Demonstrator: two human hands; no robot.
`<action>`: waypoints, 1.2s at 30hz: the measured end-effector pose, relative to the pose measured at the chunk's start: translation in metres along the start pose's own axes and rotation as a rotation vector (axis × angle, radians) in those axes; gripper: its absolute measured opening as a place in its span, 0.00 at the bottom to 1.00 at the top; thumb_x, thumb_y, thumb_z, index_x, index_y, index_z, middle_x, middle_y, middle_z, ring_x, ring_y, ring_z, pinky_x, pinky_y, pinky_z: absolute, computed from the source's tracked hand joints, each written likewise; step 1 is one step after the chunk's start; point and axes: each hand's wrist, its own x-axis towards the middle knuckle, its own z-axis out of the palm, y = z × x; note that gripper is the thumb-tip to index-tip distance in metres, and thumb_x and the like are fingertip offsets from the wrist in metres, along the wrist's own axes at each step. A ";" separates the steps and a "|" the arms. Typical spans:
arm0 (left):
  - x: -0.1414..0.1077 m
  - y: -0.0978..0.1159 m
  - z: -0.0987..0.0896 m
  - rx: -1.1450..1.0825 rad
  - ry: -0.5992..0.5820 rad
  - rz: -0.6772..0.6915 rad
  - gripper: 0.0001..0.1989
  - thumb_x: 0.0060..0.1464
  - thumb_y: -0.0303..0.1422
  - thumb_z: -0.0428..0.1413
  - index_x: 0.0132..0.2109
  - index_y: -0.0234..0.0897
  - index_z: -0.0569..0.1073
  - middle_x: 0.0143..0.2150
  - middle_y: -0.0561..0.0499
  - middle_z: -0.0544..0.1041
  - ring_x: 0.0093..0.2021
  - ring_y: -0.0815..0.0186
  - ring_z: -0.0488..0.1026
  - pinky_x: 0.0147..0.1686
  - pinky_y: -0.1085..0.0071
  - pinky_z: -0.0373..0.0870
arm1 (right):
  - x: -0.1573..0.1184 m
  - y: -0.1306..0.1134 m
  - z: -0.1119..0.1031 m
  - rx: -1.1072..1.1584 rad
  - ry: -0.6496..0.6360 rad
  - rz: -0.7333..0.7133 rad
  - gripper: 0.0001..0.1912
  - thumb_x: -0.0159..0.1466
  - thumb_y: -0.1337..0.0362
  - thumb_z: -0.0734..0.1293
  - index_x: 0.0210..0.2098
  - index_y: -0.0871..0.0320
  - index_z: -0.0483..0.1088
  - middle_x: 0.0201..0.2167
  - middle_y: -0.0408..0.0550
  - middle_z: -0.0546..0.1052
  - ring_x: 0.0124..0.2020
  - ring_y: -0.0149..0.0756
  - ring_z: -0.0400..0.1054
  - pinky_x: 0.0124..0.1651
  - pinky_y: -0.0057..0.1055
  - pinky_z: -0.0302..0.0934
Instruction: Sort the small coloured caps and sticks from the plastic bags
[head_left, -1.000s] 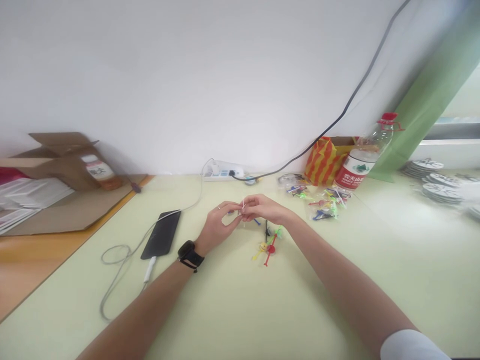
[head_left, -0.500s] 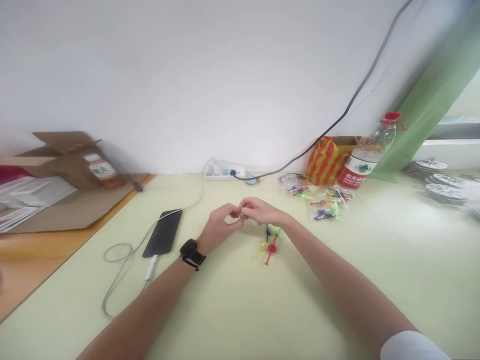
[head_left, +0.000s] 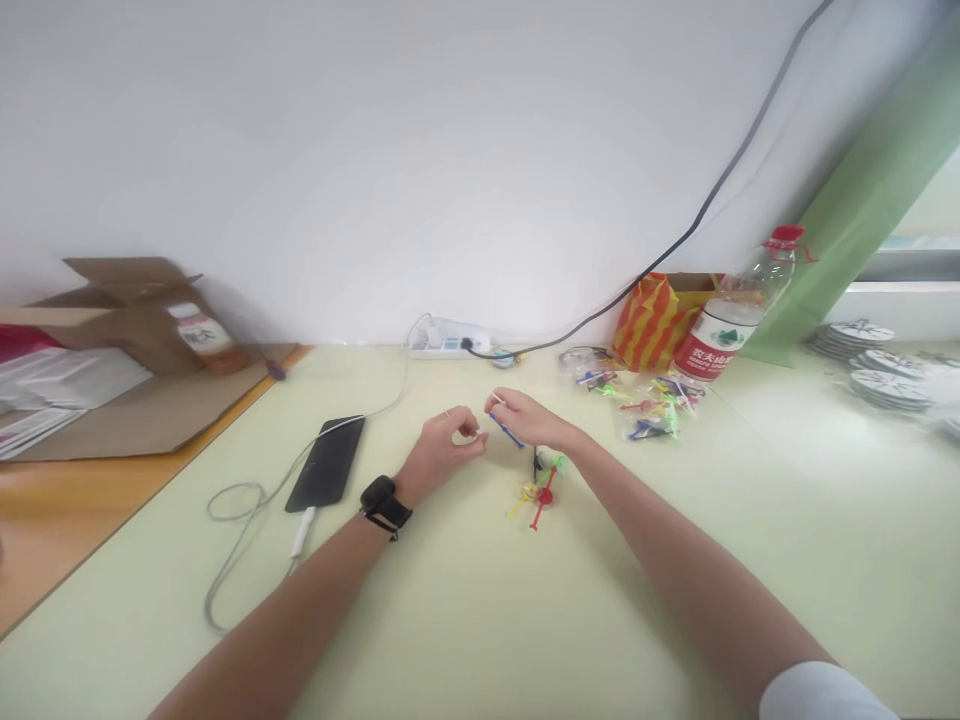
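Observation:
My left hand (head_left: 448,442) is closed, thumb and forefinger pinching a small white piece (head_left: 480,433) whose kind is too small to tell. To its right, a short gap away, my right hand (head_left: 523,416) is closed on a thin white stick (head_left: 496,399). Just below the right fingers shows a blue plastic stick (head_left: 507,431); I cannot tell if it lies on the table or touches the hand. Nearer to me lie a red plastic piece (head_left: 544,496), a yellow one (head_left: 524,496), a green one (head_left: 557,465) and a black one (head_left: 536,463).
A black phone (head_left: 327,466) on a charging cable lies left. At the wall sits a power strip (head_left: 448,340). Bagged coloured pieces (head_left: 651,412), a striped bag (head_left: 646,322) and a large bottle (head_left: 721,328) stand right. Further left is an open cardboard box (head_left: 142,300).
My hands were touching at the fingertips and have come apart, the right one shifting slightly right. The white stick and the blue stick now show more clearly.

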 end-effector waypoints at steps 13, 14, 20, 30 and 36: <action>0.001 -0.023 0.000 0.390 -0.091 0.140 0.10 0.66 0.34 0.55 0.49 0.46 0.81 0.53 0.48 0.81 0.59 0.49 0.68 0.56 0.49 0.68 | -0.017 0.000 -0.059 -0.285 -0.317 -0.062 0.11 0.57 0.72 0.67 0.36 0.57 0.79 0.36 0.46 0.81 0.36 0.36 0.72 0.37 0.27 0.62; 0.001 -0.023 0.000 0.402 -0.083 0.132 0.11 0.66 0.34 0.55 0.50 0.46 0.81 0.54 0.48 0.80 0.60 0.49 0.67 0.57 0.48 0.67 | -0.019 -0.002 -0.063 -0.276 -0.423 -0.073 0.11 0.56 0.71 0.68 0.37 0.56 0.80 0.36 0.45 0.81 0.35 0.35 0.72 0.35 0.26 0.62; -0.002 -0.021 0.000 0.359 -0.105 0.100 0.15 0.63 0.32 0.57 0.56 0.44 0.77 0.53 0.46 0.80 0.57 0.52 0.70 0.56 0.51 0.69 | -0.023 -0.006 -0.067 -0.350 -0.642 0.004 0.09 0.52 0.62 0.74 0.33 0.56 0.82 0.34 0.45 0.82 0.34 0.37 0.72 0.32 0.27 0.60; 0.004 -0.001 -0.008 0.143 0.227 0.093 0.11 0.69 0.31 0.51 0.52 0.42 0.76 0.48 0.47 0.80 0.52 0.57 0.74 0.55 0.55 0.71 | -0.031 -0.024 -0.080 -0.207 -0.369 0.107 0.07 0.60 0.60 0.71 0.36 0.56 0.73 0.36 0.47 0.80 0.32 0.36 0.73 0.31 0.28 0.63; 0.000 0.019 -0.010 0.033 0.192 0.177 0.13 0.64 0.36 0.60 0.55 0.42 0.74 0.49 0.46 0.79 0.49 0.59 0.76 0.51 0.60 0.75 | -0.017 -0.032 -0.037 0.230 -0.118 -0.035 0.09 0.62 0.59 0.71 0.37 0.57 0.69 0.35 0.45 0.78 0.29 0.31 0.71 0.31 0.28 0.65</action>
